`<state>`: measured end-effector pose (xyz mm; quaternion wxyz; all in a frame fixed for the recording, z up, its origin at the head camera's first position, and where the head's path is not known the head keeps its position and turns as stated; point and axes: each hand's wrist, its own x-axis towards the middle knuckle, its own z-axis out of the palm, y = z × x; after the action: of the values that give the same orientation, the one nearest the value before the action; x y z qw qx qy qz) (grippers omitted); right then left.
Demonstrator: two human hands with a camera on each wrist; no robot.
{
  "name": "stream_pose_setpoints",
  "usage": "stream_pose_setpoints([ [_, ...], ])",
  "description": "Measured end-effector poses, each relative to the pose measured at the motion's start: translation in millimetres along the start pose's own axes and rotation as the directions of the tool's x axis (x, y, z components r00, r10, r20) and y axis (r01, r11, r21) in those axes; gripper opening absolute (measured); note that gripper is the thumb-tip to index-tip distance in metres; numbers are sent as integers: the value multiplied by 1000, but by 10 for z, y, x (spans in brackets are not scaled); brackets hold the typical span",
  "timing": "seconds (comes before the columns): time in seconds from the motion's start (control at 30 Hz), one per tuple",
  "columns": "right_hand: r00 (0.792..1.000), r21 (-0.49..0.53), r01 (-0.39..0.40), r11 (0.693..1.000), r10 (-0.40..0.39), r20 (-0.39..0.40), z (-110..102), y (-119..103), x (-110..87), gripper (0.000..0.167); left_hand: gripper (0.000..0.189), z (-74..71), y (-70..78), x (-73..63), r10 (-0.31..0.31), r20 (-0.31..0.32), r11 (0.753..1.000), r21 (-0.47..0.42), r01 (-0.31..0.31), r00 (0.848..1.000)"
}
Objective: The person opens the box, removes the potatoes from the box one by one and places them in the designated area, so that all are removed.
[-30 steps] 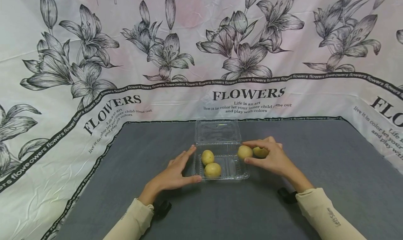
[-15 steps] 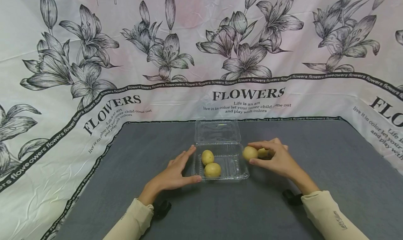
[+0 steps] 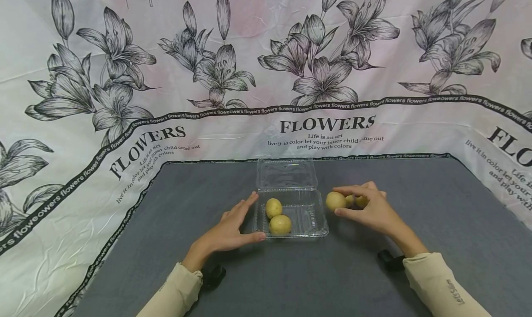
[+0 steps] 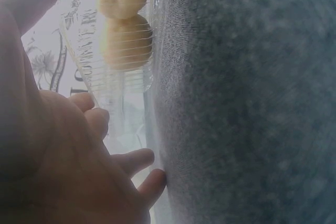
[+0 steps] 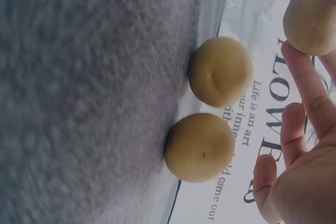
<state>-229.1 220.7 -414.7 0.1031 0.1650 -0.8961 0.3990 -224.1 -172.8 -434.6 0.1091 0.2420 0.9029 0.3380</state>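
Note:
A clear plastic clamshell box lies with its lid raised at the back. Two yellow potatoes sit in its left side, a smaller potato behind a larger potato. My left hand rests against the box's left side with fingers straight and spread. To the right of the box, my right hand pinches a potato between thumb and fingers, raised above the table in the right wrist view. Two more potatoes, one upper and one lower, stand on the table beyond that hand, partly hidden by it in the head view.
A grey cloth covers the table. White fabric printed with flowers and lettering hangs behind and at both sides. A dark strap piece is at the left wrist, another at the right.
My right hand has moved to the right with the potato, from over the box's right edge to beside the box. The left hand and the box have stayed put.

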Motion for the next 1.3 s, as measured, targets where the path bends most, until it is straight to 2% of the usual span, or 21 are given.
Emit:
stream_pose_setpoints([
  [0.27,998,-4,-62,998,62,-9,-148,4,-21,50,103,4,10,-9,2,-2,1000,-3,-2,1000],
  [0.8,996,-55,-29,998,24,-87,-478,181,-52,48,103,2,-1,-5,7,4,1000,-10,-7,1000],
  [1.03,993,-23,-57,998,54,-103,-625,268,-82,49,103,-9,-3,3,10,2,1000,-10,-10,1000],
  [1.3,991,-26,-99,995,96,-94,-696,338,-110,53,103,-9,-4,-8,9,-5,1000,3,-9,1000],
])
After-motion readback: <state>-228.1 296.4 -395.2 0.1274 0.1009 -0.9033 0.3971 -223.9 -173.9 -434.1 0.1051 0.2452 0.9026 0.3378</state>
